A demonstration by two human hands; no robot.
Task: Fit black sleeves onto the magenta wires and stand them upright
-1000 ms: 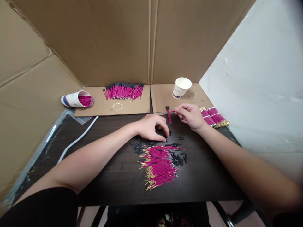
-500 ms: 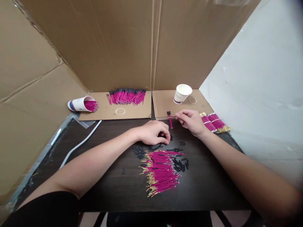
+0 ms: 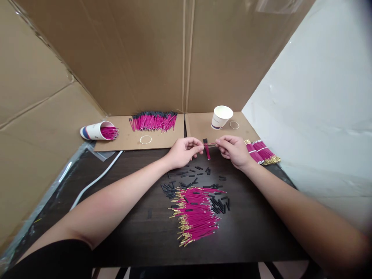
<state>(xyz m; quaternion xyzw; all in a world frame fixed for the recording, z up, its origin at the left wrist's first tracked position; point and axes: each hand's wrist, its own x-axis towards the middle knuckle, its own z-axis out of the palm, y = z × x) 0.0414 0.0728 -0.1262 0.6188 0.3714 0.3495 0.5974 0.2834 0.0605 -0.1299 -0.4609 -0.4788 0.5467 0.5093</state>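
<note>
My right hand [image 3: 234,150] pinches a short magenta wire [image 3: 211,144] between thumb and fingertips; the wire lies level and points left. Facing it, my left hand [image 3: 186,152] has thumb and fingers closed near the wire's left end; what they hold is too small to make out. Between the hands, on the dark table, are a few magenta wires with black ends [image 3: 207,149]. Nearer to me lie loose black sleeves [image 3: 219,205] and a pile of magenta wires with gold tips [image 3: 197,217].
Behind, a row of black-ended wires [image 3: 154,121] and a rubber band [image 3: 145,140] lie on cardboard. A paper cup [image 3: 99,131] with wires lies tipped at left. Another cup [image 3: 221,117] stands upright at right, near banded wire bundles [image 3: 263,152]. Cardboard walls [image 3: 139,54] stand behind.
My left hand has risen from among the black sleeves to the left end of the wire, its fingers closed. My right hand keeps hold of the wire in nearly the same place.
</note>
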